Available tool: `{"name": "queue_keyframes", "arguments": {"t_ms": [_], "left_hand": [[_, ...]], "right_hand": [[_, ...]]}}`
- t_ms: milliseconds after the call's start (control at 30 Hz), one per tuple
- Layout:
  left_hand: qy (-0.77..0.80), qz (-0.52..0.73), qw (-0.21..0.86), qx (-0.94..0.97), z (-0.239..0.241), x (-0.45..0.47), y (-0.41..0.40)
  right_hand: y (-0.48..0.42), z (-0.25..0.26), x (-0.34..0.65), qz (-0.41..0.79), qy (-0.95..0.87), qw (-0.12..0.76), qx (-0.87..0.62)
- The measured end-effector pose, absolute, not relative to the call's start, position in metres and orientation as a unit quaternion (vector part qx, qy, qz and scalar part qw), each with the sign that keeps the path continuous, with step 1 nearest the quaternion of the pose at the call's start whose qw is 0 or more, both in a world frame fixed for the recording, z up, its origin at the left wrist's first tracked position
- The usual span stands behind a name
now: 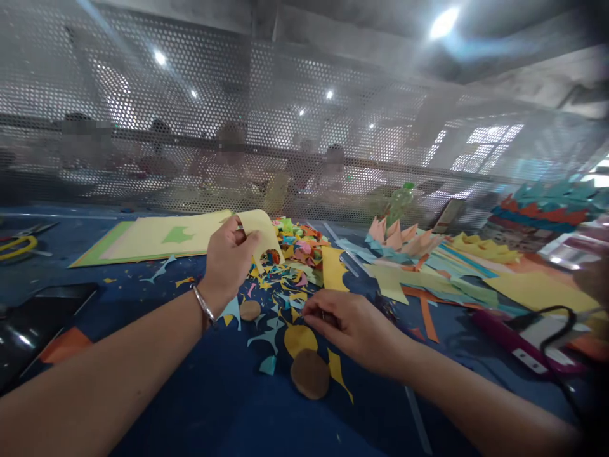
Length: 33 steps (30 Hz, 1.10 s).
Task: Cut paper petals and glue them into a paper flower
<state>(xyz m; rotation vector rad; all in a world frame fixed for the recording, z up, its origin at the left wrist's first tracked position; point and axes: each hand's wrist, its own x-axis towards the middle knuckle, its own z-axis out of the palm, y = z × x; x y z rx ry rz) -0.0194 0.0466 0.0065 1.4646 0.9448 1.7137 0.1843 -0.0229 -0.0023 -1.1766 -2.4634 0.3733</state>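
Note:
My left hand (pixel 233 254), with a metal bangle at the wrist, is closed on a pale yellow piece of paper (pixel 261 230). The paper curls over, and its lower edge is cut in a curve. Fingers drawn together, my right hand (pixel 345 320) hovers low over the scraps; whatever it may hold is hidden. Between the hands spreads a heap of coloured paper scraps (pixel 299 244). Nearest the right hand are a yellow paper piece (pixel 301 341) and a brown disc (pixel 310 374). A smaller brown disc (pixel 250 310) lies below the left hand.
Paper sheets (pixel 137 238) lie stacked at the left, near yellow-handled scissors (pixel 19 247) and a black glossy device (pixel 42 324). Zigzag-cut paper pieces (pixel 399 238) and a purple power strip (pixel 523 343) are at the right. A perforated metal screen (pixel 190 158) rises behind the blue table (pixel 228 406).

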Motion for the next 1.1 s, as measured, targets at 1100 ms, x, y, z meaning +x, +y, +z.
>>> {"name": "queue_keyframes", "arguments": {"t_ms": [1100], "left_hand": [[0.313,0.449,0.564,0.618,-0.001,0.004,0.025]], "right_hand": [[0.004,0.022,0.187,0.141,-0.842,0.256,-0.454]]}}
